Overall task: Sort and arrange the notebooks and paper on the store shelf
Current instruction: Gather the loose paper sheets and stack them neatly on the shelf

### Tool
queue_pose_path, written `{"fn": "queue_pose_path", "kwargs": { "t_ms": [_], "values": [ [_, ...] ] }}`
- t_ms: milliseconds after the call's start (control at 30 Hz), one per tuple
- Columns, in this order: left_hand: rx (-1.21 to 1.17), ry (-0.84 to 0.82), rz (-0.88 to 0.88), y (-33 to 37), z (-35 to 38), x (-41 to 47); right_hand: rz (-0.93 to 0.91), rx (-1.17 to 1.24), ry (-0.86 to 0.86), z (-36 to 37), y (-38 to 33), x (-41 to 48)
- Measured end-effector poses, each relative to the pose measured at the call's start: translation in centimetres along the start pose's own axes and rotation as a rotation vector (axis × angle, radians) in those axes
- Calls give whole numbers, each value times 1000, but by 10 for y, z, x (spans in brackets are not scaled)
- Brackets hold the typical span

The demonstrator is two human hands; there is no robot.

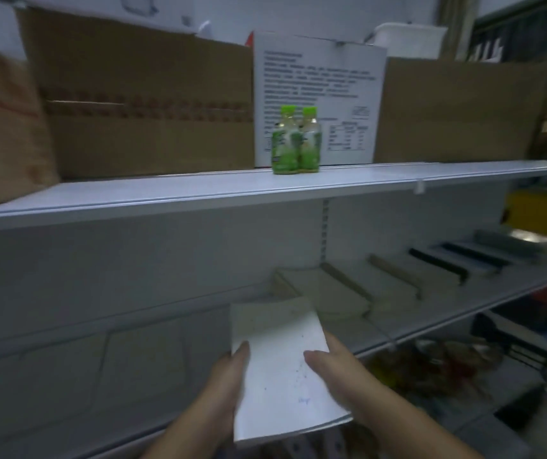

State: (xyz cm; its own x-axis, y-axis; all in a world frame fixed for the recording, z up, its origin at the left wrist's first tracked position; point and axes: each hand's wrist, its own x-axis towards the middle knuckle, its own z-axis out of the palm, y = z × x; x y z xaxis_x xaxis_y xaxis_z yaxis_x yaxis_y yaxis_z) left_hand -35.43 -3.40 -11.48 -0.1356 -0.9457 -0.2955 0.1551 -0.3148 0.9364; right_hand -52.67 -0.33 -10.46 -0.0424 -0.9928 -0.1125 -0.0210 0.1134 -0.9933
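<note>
- Item in hand: a white stack of paper [282, 369], held flat in front of the lower shelf [431, 323], its far end reaching over the shelf edge.
- Left hand [225, 379]: your grip closes on the stack's left edge, thumb on top.
- Right hand [335, 369]: your grip closes on the right edge, thumb on top.
- Neighbours: a row of overlapping notebooks [398, 276] lies on the same shelf, running off to the right, just beyond the stack.
- Step, as judged: placing the stack at the left end of that row.
- Next move calls for: sliding it in level, square to the row, without pushing the nearest notebook.
- Upper shelf: cardboard boxes [149, 104] and two green bottles [295, 140].
- Hard to read: motion blur; faint marks on the top sheet are illegible; the fingers underneath are hidden.
</note>
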Motion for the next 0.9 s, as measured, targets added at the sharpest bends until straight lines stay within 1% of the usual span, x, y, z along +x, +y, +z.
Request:
{"fn": "queue_pose_path", "kwargs": {
  "t_ms": [67, 167, 233, 333, 433, 467, 500, 567, 700, 767, 833, 900],
  "values": [
    [31, 13, -6, -5, 32, 0, 21, -48, 25, -31, -4, -7],
    [81, 14, 0, -3, 67, 0, 75, -161, 149, -66, -10, -12],
    [113, 19, 29, 2, 86, 4, 91, -188, 226, -86, -15, -11],
    [73, 14, 54, 14, 108, 12, 92, -230, 200, -105, -26, -3],
    [-25, -80, -40, 26, 120, 29, 114, -289, 163, -120, -39, 15],
    [-10, -103, -67, 29, 122, 39, 114, -305, 164, -127, -41, 26],
    [36, -102, -53, 31, 123, 52, 119, -334, 172, -131, -45, 35],
    [154, -42, -22, 40, 125, 75, 107, -356, 186, -137, -51, 54],
    [231, -15, 32, 52, 135, 127, 88, -366, 241, -143, -65, 105],
    [278, 42, 84, 52, 139, 158, 112, -478, 250, -148, -66, 138],
    [411, 141, 107, 48, 140, 188, 110, -546, 173, -151, -66, 166],
    [459, 228, 130, 41, 142, 210, 109, -651, 114, -152, -64, 189]
  ]
}}
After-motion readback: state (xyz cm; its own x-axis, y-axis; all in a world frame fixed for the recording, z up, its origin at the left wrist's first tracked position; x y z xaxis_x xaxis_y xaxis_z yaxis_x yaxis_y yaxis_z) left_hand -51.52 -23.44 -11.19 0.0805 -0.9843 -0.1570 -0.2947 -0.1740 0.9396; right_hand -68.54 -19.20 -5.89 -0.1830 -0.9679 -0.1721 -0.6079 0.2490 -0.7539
